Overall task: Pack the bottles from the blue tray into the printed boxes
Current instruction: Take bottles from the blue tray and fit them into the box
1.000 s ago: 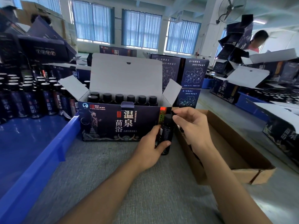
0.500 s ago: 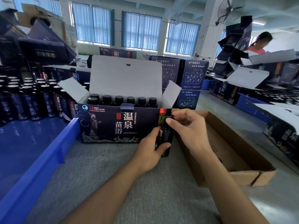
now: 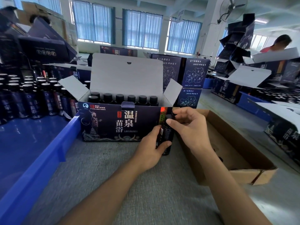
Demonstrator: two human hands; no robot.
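Grips one bottle (image 3: 168, 133) low on its body w/ left hand (image 3: 151, 150), fingers and thumb curled round it. Pinches cap end w/ right hand (image 3: 190, 129), thumb and forefinger closed on top, other fingers loosely bent. Keeps it upright, base on grey tabletop (image 3: 129, 184), right at front right corner of open printed box (image 3: 123, 124); touching box or just clear of it, can't tell. Not yet inside.

Prob. next: lift over front wall, lower into a free slot. Risks, as judged from here:
- Snagging on front wall or tuck tab (image 3: 128, 105) on way up, shoving box back or tipping it.
- Knocking standing caps (image 3: 131, 99) if lowered blind; free slot not visible from this angle.
- Loosening cap if twisted under right pinch; tightness impossible to tell.
- Toppling into brown cardboard tray (image 3: 243, 159) just to right if let go early w/ left.
- Catching wrist on right side flap (image 3: 172, 93), leaning outward near the path.

Counts:
- 2 hands, both on 1 bottle.
- 1 open box in front, lid flap (image 3: 126, 75) up.
- 6 caps in a row inside, poss. a 7th at left end, too dark to be sure.
- 1 blue tray (image 3: 48, 151) at left, w/ many bottles (image 3: 32, 98) in several rows, too many and too blurred to count.
- 1 cardboard tray.
- Several more printed boxes (image 3: 194, 73) behind and at right, no. unclear.
- 1 other person (image 3: 280, 43) far right.
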